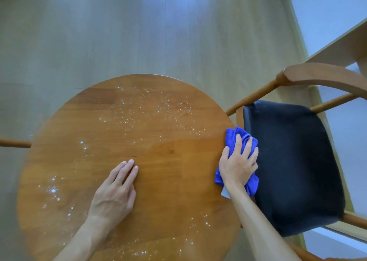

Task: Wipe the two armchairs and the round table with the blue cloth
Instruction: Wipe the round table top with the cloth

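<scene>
At the right edge of the round wooden table, right hand clutching the bunched blue cloth, left hand resting flat with fingers straight, white droplets scattered across the top, dark-cushioned armchair just beside.

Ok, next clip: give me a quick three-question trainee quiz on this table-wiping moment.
1. Which hand holds the blue cloth?
2. True or false: the left hand lies flat on the round table.
3. The white droplets lie mainly: A) on the armchair's dark seat cushion, B) across the far and left parts of the tabletop, C) on the floor.

Key: 1. The right hand, at the table's right edge. 2. True. 3. B.
</scene>
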A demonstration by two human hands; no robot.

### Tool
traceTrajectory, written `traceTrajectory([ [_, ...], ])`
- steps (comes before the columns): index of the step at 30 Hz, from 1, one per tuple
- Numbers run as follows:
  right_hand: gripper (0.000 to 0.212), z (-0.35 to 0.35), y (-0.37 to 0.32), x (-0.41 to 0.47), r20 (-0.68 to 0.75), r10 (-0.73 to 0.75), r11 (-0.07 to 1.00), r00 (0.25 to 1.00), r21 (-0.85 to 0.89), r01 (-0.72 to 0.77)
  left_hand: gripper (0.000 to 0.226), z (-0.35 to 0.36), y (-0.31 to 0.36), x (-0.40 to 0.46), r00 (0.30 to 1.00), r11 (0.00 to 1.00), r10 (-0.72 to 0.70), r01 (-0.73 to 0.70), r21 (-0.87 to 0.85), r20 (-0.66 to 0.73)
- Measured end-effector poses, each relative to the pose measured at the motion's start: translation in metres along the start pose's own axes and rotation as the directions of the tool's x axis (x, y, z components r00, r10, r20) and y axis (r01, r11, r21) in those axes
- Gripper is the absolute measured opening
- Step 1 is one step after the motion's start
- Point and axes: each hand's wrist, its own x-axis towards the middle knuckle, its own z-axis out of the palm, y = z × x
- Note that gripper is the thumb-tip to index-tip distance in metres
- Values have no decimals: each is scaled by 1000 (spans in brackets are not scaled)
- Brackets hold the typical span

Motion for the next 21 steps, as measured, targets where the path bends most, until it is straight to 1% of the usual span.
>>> traceTrajectory([
  [1,53,3,-18,-2,-12,44,999,999,9,-43,46,1,-1,-1,1000,1000,2,-2,-9,3],
  [2,55,5,-39,-6,-18,52,999,998,15,-52,46,0,-2,-1,1000,1000,-1,1,-21,8],
  [3,57,8,-63,-13,-4,17,1000,1000,16,-17,45,0,-3,-1,1000,999,-9,9,-38,12],
  [5,63,13,-117,-33,57,-135,990,989,41,133,45,-2,-2,0,999,997,-27,29,-75,17],
  [6,65,15,-143,-45,101,-209,976,973,77,202,45,-4,-1,1,999,995,-38,40,-94,23],
  [7,67,16,-166,-58,153,-284,956,946,115,268,44,-7,0,2,998,991,-59,62,-119,28],
  [9,67,16,-193,-79,250,-439,895,863,200,398,42,-14,1,7,991,973,-136,136,-189,13],
  [10,65,12,-195,-81,283,-503,858,817,277,432,41,-19,2,14,985,961,-174,169,-221,-4],
  [11,62,6,-188,-75,283,-544,823,790,364,436,40,-23,3,22,978,951,-205,192,-244,-29],
  [12,60,-1,-175,-66,247,-562,795,789,425,433,40,-27,6,33,971,943,-234,211,-259,-59],
  [13,60,-7,-158,-54,195,-561,782,805,443,438,41,-30,11,47,962,936,-259,230,-266,-82],
  [14,59,-10,-136,-41,144,-539,797,830,408,446,44,-31,17,62,956,933,-282,252,-259,-86],
  [15,57,-8,-113,-26,121,-504,831,855,337,443,50,-30,25,79,950,931,-303,279,-234,-71],
  [17,53,0,-70,0,161,-451,888,878,176,424,62,-23,43,108,933,919,-359,359,-161,28],
  [18,53,4,-55,7,177,-447,894,877,116,433,67,-16,52,119,914,907,-393,403,-123,98],
  [19,54,9,-45,10,174,-463,886,869,85,455,70,-8,60,126,894,894,-423,438,-91,149],
  [20,55,13,-39,11,159,-484,875,860,83,477,72,-1,66,130,884,888,-437,453,-76,168],
  [21,55,16,-35,11,128,-500,866,857,103,490,72,5,70,133,884,887,-441,456,-73,158],
])
